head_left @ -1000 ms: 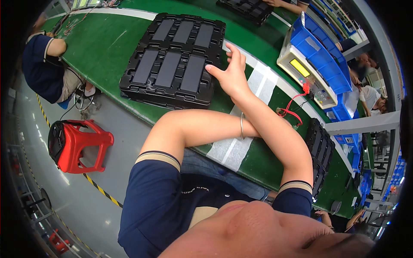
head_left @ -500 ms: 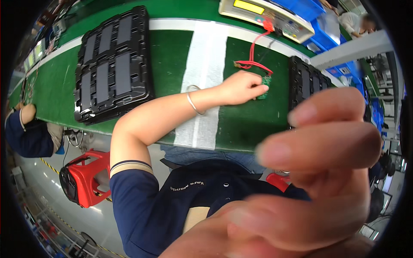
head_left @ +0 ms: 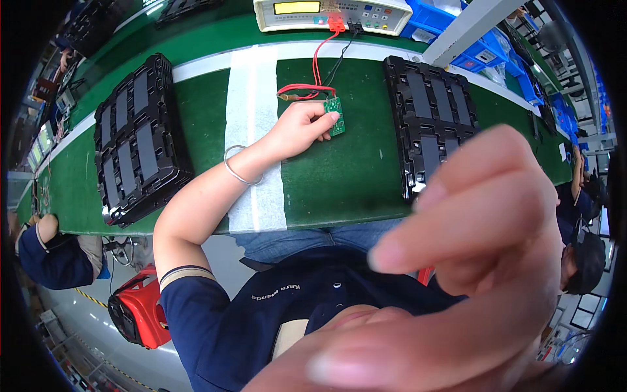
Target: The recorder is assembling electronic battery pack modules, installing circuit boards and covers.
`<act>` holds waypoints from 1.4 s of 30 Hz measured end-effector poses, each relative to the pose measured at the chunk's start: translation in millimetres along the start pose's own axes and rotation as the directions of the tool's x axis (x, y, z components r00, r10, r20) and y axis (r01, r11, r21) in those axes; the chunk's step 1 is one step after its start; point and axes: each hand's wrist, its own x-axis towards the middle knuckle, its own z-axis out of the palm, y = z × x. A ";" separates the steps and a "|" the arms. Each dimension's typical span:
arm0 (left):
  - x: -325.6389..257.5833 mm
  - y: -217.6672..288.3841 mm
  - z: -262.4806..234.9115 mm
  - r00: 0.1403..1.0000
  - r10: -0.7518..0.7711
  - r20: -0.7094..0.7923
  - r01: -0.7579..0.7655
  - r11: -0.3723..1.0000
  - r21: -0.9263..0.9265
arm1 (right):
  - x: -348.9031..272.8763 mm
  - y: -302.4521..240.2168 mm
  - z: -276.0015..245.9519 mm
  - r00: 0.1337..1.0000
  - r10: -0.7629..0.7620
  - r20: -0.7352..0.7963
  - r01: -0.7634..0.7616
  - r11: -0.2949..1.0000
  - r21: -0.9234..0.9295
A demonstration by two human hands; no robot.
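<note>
My left hand (head_left: 302, 129), with a metal bangle on its wrist, pinches a green circuit board (head_left: 335, 117) by its left edge, thumb on top. The board is held over the green table, and red wires (head_left: 305, 86) reach its upper end. Whether they are joined to it I cannot make out. Large and blurred at the lower right, my right hand (head_left: 477, 261) is close to the camera. Its fingers are bent, the thumb stands apart from them, and nothing shows between them.
Behind the board stands a beige bench tester (head_left: 333, 16) with red and black leads. Stacked black trays (head_left: 140, 137) lie to the left, and another black tray (head_left: 431, 117) to the right. Blue bins (head_left: 473, 55) stand at the back right. A red stool (head_left: 140, 307) is below left.
The view has shifted, and the tester and right-hand tray show more fully. More of the board is visible in my left hand. My right hand's thumb and fingers are further apart.
</note>
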 end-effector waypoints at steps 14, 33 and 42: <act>-2.9 11.9 4.1 1.000 -0.001 0.016 -0.002 0.989 0.149 | -50.2 142.1 72.1 0.953 0.203 -0.224 -0.156 0.965 0.212; -3.5 14.5 3.4 0.987 0.142 0.068 -0.153 0.970 0.189 | -82.3 146.2 96.0 0.673 0.734 0.089 -0.404 0.265 0.876; -3.8 11.8 3.1 0.989 0.133 0.059 -0.142 0.966 0.217 | -83.0 146.4 92.5 0.714 0.695 0.079 -0.381 0.292 0.877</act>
